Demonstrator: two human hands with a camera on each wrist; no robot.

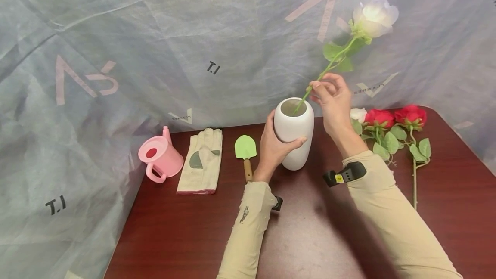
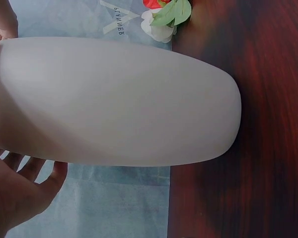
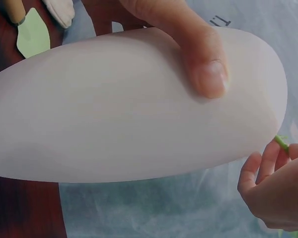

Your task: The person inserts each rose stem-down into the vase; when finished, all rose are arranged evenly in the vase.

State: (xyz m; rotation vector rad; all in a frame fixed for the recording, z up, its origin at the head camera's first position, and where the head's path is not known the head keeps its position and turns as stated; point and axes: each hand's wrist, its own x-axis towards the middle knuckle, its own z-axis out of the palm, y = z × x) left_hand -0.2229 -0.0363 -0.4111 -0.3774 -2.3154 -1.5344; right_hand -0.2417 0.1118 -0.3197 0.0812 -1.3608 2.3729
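A tall white vase (image 1: 295, 141) stands upright near the table's back edge. My left hand (image 1: 276, 146) grips its side, thumb across the front and fingers round the far side; the thumb also shows on the vase in the right wrist view. Above the rim, my right hand (image 1: 334, 100) pinches the green stem of a white rose (image 1: 373, 17) between thumb and fingers. The stem's lower end is inside the vase mouth, and the bloom leans up to the right. In the right wrist view the green stem (image 3: 282, 144) shows between the right fingers beside the rim.
Right of the vase lie two red roses (image 1: 411, 116) and a white rose (image 1: 358, 115) with leafy stems. To the left are a green trowel (image 1: 245, 147) with a wooden handle, a pair of cream gloves (image 1: 201, 171) and a pink watering can (image 1: 164, 158). Grey sheeting hangs behind.
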